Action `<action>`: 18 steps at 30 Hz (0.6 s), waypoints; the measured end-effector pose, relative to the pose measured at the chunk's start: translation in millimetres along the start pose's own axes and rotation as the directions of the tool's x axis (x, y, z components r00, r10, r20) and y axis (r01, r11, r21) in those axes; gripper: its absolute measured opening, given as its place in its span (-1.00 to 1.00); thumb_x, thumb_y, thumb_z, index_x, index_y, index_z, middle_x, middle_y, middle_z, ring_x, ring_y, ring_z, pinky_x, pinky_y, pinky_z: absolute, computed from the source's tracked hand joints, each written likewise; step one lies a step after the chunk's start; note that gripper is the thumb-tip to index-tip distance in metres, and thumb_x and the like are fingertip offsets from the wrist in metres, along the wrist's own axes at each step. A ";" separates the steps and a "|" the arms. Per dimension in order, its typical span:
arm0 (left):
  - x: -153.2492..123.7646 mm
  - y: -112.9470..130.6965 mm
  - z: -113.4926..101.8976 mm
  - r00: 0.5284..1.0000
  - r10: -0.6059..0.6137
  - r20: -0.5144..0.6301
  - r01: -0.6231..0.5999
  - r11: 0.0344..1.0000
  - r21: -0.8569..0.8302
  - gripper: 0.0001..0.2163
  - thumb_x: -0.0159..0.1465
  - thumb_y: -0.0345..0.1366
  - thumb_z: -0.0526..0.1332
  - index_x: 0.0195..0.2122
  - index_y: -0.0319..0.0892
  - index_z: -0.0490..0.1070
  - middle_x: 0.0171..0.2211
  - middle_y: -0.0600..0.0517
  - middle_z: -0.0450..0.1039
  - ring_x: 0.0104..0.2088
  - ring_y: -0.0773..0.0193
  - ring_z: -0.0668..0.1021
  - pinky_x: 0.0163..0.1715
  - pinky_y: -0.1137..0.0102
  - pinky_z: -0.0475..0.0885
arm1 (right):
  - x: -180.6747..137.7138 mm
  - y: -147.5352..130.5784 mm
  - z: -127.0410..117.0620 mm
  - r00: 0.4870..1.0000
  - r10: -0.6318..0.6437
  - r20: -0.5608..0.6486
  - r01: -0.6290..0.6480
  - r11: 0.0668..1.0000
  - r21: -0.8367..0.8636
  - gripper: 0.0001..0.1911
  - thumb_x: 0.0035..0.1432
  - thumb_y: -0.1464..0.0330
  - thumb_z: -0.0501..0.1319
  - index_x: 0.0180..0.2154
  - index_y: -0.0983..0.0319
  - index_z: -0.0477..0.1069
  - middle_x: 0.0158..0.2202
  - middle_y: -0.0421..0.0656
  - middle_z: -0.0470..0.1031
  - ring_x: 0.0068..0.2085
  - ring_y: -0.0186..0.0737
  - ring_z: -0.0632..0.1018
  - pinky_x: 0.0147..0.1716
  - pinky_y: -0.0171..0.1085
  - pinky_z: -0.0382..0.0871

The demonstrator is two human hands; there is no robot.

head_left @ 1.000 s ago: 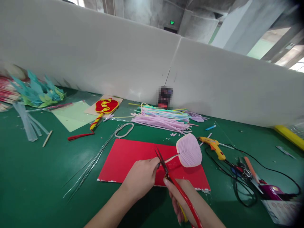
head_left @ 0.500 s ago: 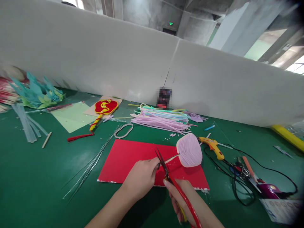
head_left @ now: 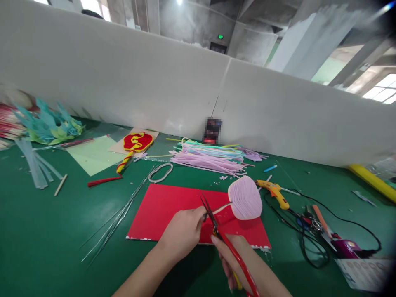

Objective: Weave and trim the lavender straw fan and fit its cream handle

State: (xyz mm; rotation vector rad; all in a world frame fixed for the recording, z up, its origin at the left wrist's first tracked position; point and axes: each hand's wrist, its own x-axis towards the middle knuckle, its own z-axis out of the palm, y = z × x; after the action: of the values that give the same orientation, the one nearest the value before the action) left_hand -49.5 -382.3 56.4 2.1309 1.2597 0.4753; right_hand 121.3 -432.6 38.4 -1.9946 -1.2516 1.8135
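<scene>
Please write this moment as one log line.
left hand: holds pale stem of lilac piece | right hand: holds scissors, blades at stem | beneath: red board

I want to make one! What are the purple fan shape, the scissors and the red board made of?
Purple fan shape: probably fuzzy craft stems, matte, in ridged rows. Scissors: probably metal blades, dark, pointed; handles perhaps plastic, shiny red. Red board: maybe card or foam, smooth, white at chipped edges.

Bare left hand [head_left: 181, 229], bare right hand [head_left: 227, 253], bare forearms [head_left: 144, 268]
</scene>
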 end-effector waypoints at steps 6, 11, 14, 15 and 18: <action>0.4 0.3 -1.0 1.000 -0.009 0.024 0.009 1.000 0.004 -0.82 0.25 -0.40 -0.05 -0.31 -0.10 0.31 -0.41 0.05 0.47 -0.41 0.29 0.49 -0.50 0.49 0.19 | -3.6 -3.3 5.9 0.998 -0.048 -0.030 0.048 0.999 -0.026 -0.43 0.06 -0.11 -0.06 -0.42 0.25 0.39 -0.76 -0.28 0.28 -0.73 -0.36 0.37 -0.71 -0.41 0.21; -0.7 -1.0 1.6 1.000 -0.021 0.018 0.020 0.999 0.034 -0.82 0.24 -0.41 -0.06 -0.31 -0.10 0.31 -0.40 0.04 0.47 -0.41 0.29 0.49 -0.49 0.49 0.20 | -2.6 -6.3 6.9 0.996 -0.079 -0.038 0.078 0.996 -0.041 -0.46 0.01 -0.10 0.03 -0.48 0.27 0.34 -0.76 -0.30 0.26 -0.71 -0.40 0.37 -0.71 -0.45 0.18; -1.3 -0.1 1.7 0.999 -0.031 0.023 0.030 0.998 0.049 -0.82 0.25 -0.40 -0.07 -0.30 -0.10 0.30 -0.39 0.04 0.48 -0.39 0.28 0.50 -0.48 0.48 0.21 | -3.6 -7.5 4.7 0.991 -0.112 -0.072 0.107 0.992 -0.060 -0.49 0.01 -0.07 0.06 -0.45 0.27 0.33 -0.74 -0.32 0.26 -0.70 -0.42 0.37 -0.68 -0.46 0.20; -1.5 0.3 1.4 0.999 -0.030 0.024 0.029 0.998 0.053 -0.82 0.25 -0.41 -0.07 -0.29 -0.10 0.30 -0.39 0.03 0.48 -0.39 0.27 0.51 -0.48 0.48 0.21 | -4.2 -7.7 4.1 0.988 -0.126 -0.084 0.120 0.990 -0.078 -0.49 0.02 -0.07 0.04 -0.46 0.28 0.32 -0.74 -0.31 0.26 -0.70 -0.42 0.37 -0.67 -0.45 0.21; -1.7 1.1 0.7 1.000 -0.023 0.021 0.021 0.997 0.069 -0.82 0.26 -0.41 -0.07 -0.27 -0.09 0.29 -0.38 0.03 0.48 -0.38 0.26 0.51 -0.48 0.48 0.21 | -5.2 -7.7 3.2 0.971 -0.201 -0.127 0.183 0.973 -0.141 -0.47 0.08 -0.06 -0.03 -0.46 0.29 0.33 -0.71 -0.27 0.30 -0.67 -0.39 0.40 -0.64 -0.43 0.24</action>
State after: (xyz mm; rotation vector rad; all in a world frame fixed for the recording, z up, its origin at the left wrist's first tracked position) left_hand -49.1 -384.4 56.6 2.1705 1.3034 0.4043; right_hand 115.4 -432.5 46.3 -1.9479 -1.4931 1.5121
